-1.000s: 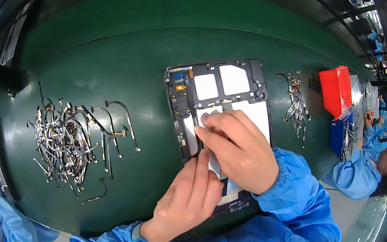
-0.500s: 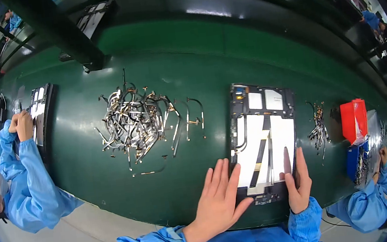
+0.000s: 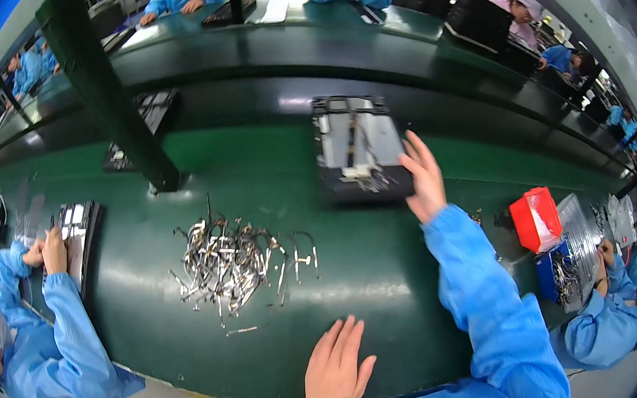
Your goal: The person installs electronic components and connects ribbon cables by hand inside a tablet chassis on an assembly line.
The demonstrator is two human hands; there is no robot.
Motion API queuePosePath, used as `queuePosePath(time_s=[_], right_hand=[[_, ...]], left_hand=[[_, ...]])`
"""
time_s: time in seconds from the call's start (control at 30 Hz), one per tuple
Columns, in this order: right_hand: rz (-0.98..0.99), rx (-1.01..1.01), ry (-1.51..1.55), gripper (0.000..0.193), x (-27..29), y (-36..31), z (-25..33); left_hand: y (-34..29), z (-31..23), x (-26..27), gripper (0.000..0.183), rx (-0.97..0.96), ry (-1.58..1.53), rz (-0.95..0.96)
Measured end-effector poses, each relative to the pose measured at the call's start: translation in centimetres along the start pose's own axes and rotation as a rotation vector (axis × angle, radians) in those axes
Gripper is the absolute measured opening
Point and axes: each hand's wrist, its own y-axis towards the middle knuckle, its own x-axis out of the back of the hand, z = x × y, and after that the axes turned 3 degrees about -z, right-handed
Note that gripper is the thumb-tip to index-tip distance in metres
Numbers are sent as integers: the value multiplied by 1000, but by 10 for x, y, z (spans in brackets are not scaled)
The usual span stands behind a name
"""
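An opened tablet (image 3: 363, 142), with a dark frame, pale panels and a dark strip down its middle, is at the far side of the green bench, slightly blurred. Against its right edge is my right hand (image 3: 425, 182), arm stretched forward, fingers apart. Whether any fingertip is tucked under that edge cannot be made out. Near the front edge, my left hand (image 3: 335, 376) rests palm down, fingers extended and nothing held. A tangled pile of thin flex cables (image 3: 225, 266) lies left of centre, a few loose cables (image 3: 306, 260) beside it.
A red bin (image 3: 536, 220) and a blue bin (image 3: 557, 275) stand at the right. A dark green post (image 3: 111, 97) rises at the back left. Co-workers in blue sit left and right; one's hands (image 3: 53, 251) are over another opened device (image 3: 79, 228).
The tablet has gone from in front of me to the bench's far side, my right hand moving along with it. My left hand has come off it onto the bench. The view has tilted up.
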Motion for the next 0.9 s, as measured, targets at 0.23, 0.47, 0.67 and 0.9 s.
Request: queuePosePath(time_s=[0.23,0.47,0.67,0.9], right_hand=[[-120,366,-639,50,-44,110,-85],[13,545,-968,36,-84,65,-57],[651,460,-759,23,52,-122,103],[10,343,-1236,38,227,-161,98]], left_hand=[[-15,-6,4,43,139,70,24],[9,1,3,38,22,162,103],[56,-8,-12,31,-148,233,214],[107,-41,-97,33,-345,235,251]])
